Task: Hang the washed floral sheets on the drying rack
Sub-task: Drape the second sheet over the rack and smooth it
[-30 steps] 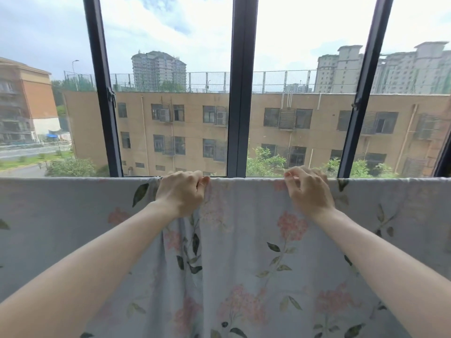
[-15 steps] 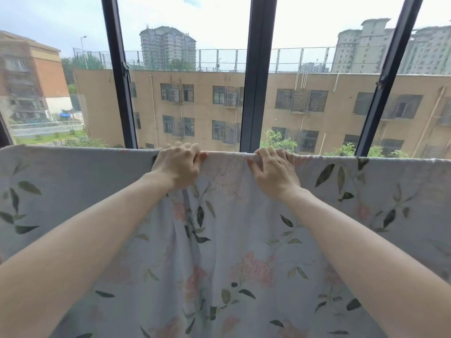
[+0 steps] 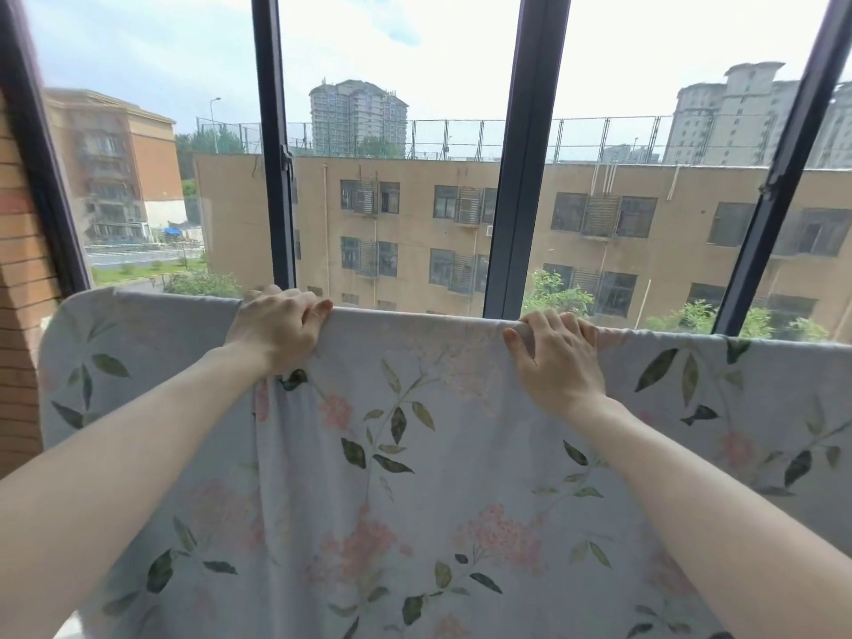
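Observation:
A pale grey-blue floral sheet [image 3: 415, 454] with pink blossoms and green leaves hangs spread across the view, folded over a horizontal bar that the cloth hides. My left hand [image 3: 276, 327] grips the sheet's top fold left of centre, fingers curled over the edge, and a vertical crease falls below it. My right hand [image 3: 558, 357] holds the top fold further right, fingers hooked over the edge and thumb on the near side. The sheet's left end curves down at the far left.
Directly behind the sheet stands a large window with dark vertical frames [image 3: 521, 177]. A wall of brick-patterned tiles [image 3: 18, 315] closes the left side. Buildings and trees lie outside.
The view has swung left and down, so the sheet's left end and the tiled wall now show. Both hands stay on the top fold, and the right hand sits further from the left.

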A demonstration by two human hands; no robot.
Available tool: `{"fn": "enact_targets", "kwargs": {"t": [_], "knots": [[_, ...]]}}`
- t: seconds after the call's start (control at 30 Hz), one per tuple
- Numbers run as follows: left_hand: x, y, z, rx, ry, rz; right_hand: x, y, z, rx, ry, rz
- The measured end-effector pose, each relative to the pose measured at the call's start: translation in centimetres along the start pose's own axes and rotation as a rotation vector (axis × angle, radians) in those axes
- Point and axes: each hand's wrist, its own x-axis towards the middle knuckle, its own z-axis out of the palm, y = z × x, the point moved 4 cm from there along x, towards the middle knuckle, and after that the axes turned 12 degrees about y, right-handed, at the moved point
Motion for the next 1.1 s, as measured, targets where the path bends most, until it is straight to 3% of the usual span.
{"fn": "enact_targets", "kwargs": {"t": [0.27,0.47,0.73,0.97,1.1], "knots": [[0.3,1.2,0.5,0.026,0.015,0.010,-0.4,1.2,0.1,-0.009,0.043,-0.024],[1.3,-0.3,-0.2,0.010,-0.088,0.027,0.0,1.2,0.2,-0.026,0.046,-0.074],[0.0,-1.8,-0.6,0.078,0.066,0.017,-0.3,1.1,0.7,0.005,0.110,-0.045],[0.7,-3.4,-1.1,0.044,0.028,-0.096,0.0,1.2,0.8,-0.006,0.099,-0.059],[-0.1,-2.6,-0.6,0.049,0.139,-0.069,-0.3,1.4,0.4,0.006,0.130,-0.027]]}}
